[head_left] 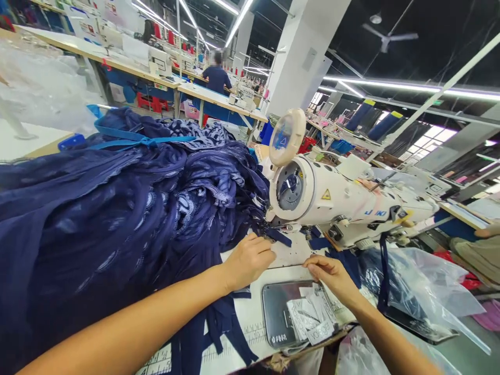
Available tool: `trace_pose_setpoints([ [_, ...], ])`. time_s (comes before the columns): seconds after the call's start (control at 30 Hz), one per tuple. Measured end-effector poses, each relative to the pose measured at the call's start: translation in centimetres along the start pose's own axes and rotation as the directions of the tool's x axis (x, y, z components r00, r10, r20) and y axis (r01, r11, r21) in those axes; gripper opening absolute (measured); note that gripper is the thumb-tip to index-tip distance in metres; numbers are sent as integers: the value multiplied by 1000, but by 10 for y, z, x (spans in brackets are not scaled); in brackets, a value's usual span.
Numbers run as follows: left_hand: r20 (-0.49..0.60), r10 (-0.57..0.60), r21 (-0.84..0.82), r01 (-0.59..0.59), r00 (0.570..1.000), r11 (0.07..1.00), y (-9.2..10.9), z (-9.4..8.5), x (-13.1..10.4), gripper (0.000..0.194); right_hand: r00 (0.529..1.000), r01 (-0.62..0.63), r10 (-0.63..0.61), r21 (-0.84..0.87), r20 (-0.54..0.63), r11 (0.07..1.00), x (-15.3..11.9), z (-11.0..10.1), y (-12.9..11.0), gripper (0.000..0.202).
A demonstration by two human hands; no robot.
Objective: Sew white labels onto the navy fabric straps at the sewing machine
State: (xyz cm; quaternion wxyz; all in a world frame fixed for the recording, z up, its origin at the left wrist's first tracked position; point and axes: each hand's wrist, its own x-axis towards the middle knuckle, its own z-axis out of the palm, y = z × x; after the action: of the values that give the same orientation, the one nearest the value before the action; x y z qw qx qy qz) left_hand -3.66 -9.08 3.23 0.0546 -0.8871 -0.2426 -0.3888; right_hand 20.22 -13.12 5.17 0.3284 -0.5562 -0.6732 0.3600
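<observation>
My left hand (252, 260) is closed, knuckles up, on the machine bed just in front of the presser foot area. Whatever it grips is hidden beneath the fingers. Close by, a dark navy strip (279, 237) lies under the sewing machine head (332, 192). My right hand (332, 276) rests by the bed's front edge, thumb and fingers pinched together; anything between them is too small to make out. Below the hands sits a dark phone (275, 312) with printed paper labels (312, 315) on it. A large heap of navy garments (156, 208) reaches up to my left hand.
A light blue tie (144, 140) runs over the heap. Navy strips (230, 328) hang across a printed ruler scale (252, 336) at the front. Clear plastic bags (417, 281) lie to the right. Behind, a person (217, 78) sits among other sewing tables near a white pillar (299, 57).
</observation>
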Motion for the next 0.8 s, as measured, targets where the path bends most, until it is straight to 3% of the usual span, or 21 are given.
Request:
trace_pose_setpoints([
  [0.13, 3, 7, 11, -7, 1000, 1000, -2, 0, 0, 28, 965, -12, -4, -60, -261, 998, -6, -29, 19, 34],
  [0.27, -1, 33, 15, -33, 999, 999, -4, -1, 6, 26, 851, -55, -78, -236, -520, 970, -21, -65, 28, 28],
  [0.4, -16, 41, 9, -41, 999, 999, -7, -3, 15, 22, 751, -91, -187, -380, -634, 921, -38, -86, 32, 25],
  [0.47, -33, 50, 21, -50, 998, 999, -7, -4, 19, 21, 768, -87, -233, -457, -597, 885, -44, -87, 36, 23],
  [0.57, -31, 66, 44, -65, 997, 997, -6, -4, 22, 21, 869, -40, -277, -617, -409, 786, -45, -81, 42, 22],
  [0.67, -9, 67, 68, -66, 998, 996, -5, -3, 22, 21, 937, -49, -261, -830, -230, 555, -41, -69, 45, 16],
  [0.73, 8, 54, 80, -55, 998, 995, -4, -2, 21, 22, 955, -89, -230, -922, -186, 377, -37, -62, 46, 13],
  [0.8, 30, 35, 83, -38, 999, 996, -3, -2, 19, 22, 961, -109, -218, -959, -168, 260, -32, -58, 47, 14],
])
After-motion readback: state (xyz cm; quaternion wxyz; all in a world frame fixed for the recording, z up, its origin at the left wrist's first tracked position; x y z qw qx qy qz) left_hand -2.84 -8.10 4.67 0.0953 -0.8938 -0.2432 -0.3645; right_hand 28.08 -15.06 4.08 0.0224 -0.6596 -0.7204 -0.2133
